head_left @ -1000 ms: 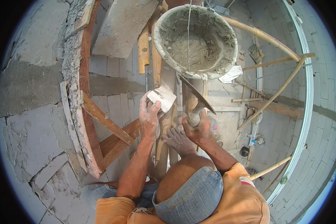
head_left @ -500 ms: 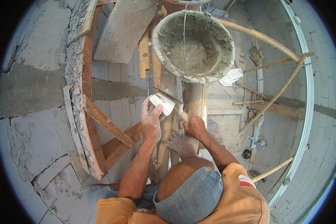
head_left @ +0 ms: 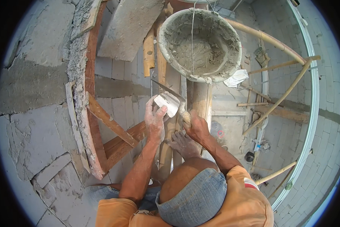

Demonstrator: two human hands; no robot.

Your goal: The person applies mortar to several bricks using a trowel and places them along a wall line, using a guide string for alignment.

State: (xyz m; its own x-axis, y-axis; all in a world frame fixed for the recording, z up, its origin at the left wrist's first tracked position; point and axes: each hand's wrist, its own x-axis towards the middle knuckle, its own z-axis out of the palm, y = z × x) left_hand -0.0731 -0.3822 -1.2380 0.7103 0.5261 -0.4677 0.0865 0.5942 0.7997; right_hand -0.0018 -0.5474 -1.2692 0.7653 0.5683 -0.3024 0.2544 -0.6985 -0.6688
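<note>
A small white block piece point(head_left: 168, 104) is gripped in my left hand point(head_left: 155, 121), the fingers along its left side and the thumb on its near face. My right hand point(head_left: 197, 128) is closed round the handle of a masonry trowel point(head_left: 173, 92). The thin blade slants toward the upper left along the far edge of the block, close against it; whether they touch I cannot tell. Both hands are dusty with dried mortar. Beyond them stands a bucket point(head_left: 238, 56), its rim crusted and its inside partly filled with wet grey mortar point(head_left: 196, 55).
My bare foot point(head_left: 183, 145) rests on bamboo and wooden planks below the hands. At left, a reddish wooden frame point(head_left: 90, 72) with a diagonal brace point(head_left: 111, 123) borders a mortar-covered block wall. Bamboo poles point(head_left: 276, 41) cross at right, above a lower floor. A white bag point(head_left: 236, 78) lies beside the bucket.
The trowel blade has shifted slightly along the block's far edge, and the block is tilted a little differently. The whole view has moved slightly. Both grips stay the same.
</note>
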